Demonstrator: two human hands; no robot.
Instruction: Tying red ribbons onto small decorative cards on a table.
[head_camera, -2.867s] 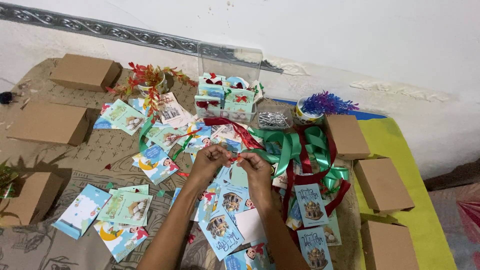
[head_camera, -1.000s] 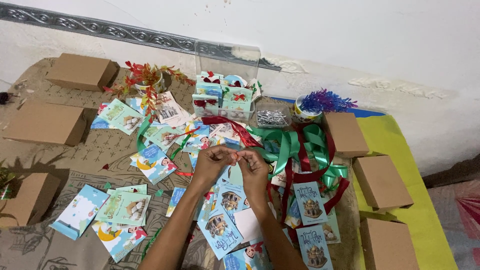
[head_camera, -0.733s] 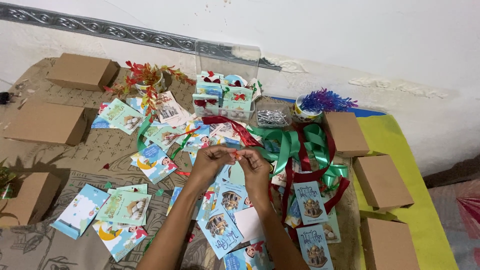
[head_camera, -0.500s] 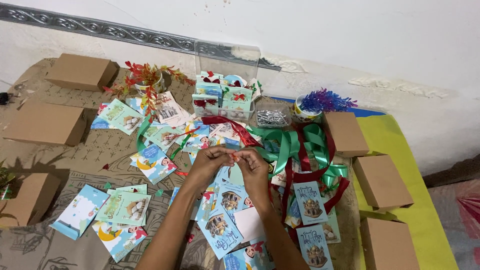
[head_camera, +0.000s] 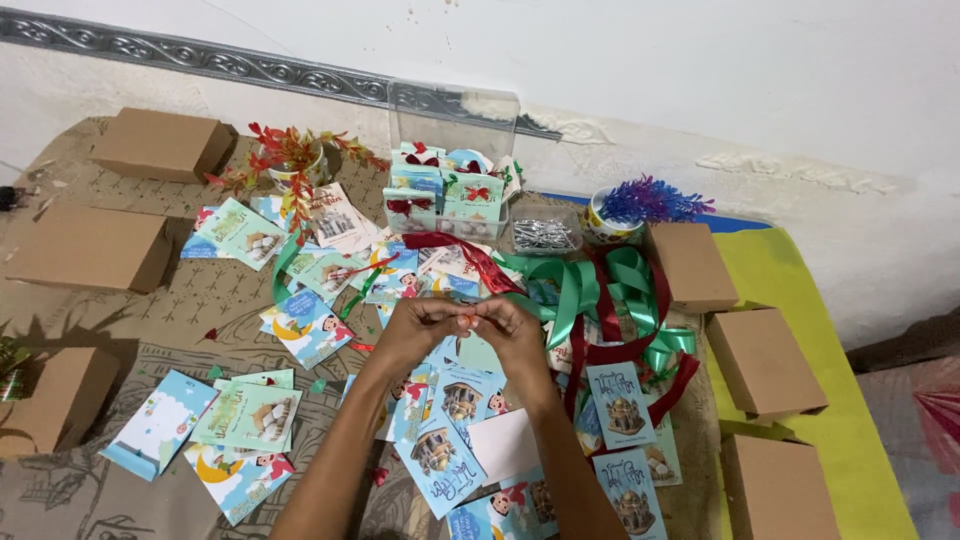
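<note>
Both hands, left hand (head_camera: 418, 330) and right hand (head_camera: 508, 333), pinched a tiny orange piece (head_camera: 466, 322), too small to identify, over scattered picture cards (head_camera: 440, 460). Just beyond lay green ribbon (head_camera: 590, 290); farther back, a clear box (head_camera: 450, 185) held bow-tied cards.

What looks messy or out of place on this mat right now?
Green ribbon and dark red ribbon lie tangled in loose loops over scattered cards, beside neatly closed brown boxes. Nothing looks damaged.
</note>
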